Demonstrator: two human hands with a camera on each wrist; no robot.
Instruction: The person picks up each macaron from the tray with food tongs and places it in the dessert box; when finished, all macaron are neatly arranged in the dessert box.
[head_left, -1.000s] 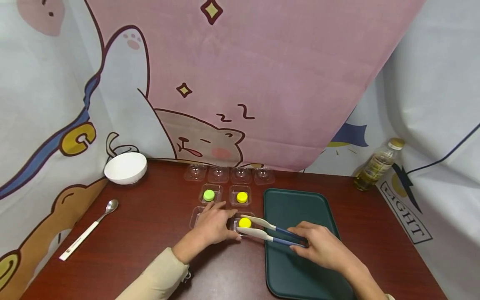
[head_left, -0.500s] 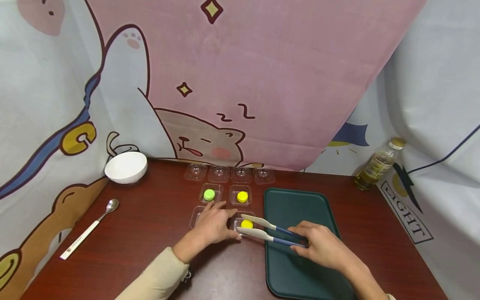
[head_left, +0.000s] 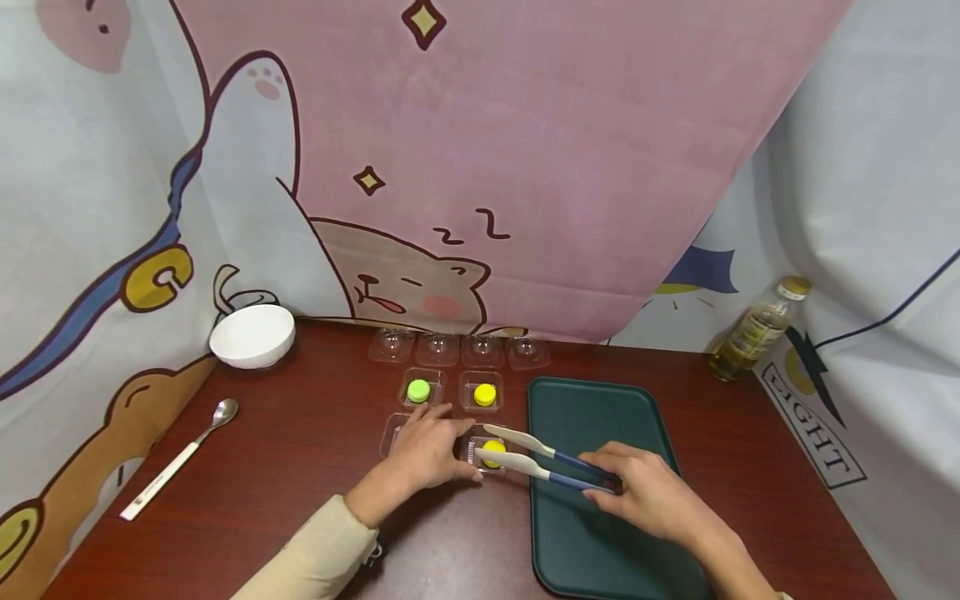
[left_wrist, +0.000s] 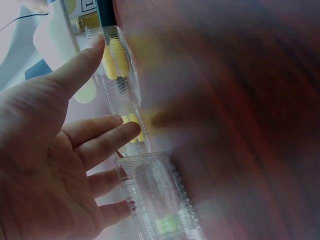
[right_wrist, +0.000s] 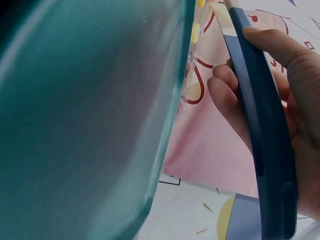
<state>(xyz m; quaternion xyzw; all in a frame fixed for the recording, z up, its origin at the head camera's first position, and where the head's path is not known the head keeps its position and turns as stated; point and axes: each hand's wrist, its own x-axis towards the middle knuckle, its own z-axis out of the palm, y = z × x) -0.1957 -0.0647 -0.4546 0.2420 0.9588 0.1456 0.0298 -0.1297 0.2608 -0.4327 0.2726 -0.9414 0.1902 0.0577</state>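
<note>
My left hand [head_left: 429, 450] is spread at the left side of a clear plastic box [head_left: 474, 463], thumb and index fingertips at its edges. A yellow macaron [head_left: 493, 454] sits in this box; the left wrist view shows its two yellow shells [left_wrist: 116, 59]. My right hand [head_left: 637, 487] holds tongs [head_left: 573, 481] with blue handles and pale tips. The tips are apart over the macaron and partly cover it. Behind stand two more boxes, one with a green macaron [head_left: 418, 391], one with a yellow macaron [head_left: 485, 395]. My left hand partly hides another box [head_left: 390, 433].
Several clear domed lids [head_left: 437, 348] line the back of the table. A dark green tray [head_left: 600, 533] lies under my right hand. At left are a white bowl [head_left: 252, 337] and a spoon [head_left: 180, 458]; an oil bottle [head_left: 757, 329] stands back right.
The front yellow macaron has shifted slightly right and toward me in its box. The tongs have risen a little and moved slightly right. My left hand has stayed in place.
</note>
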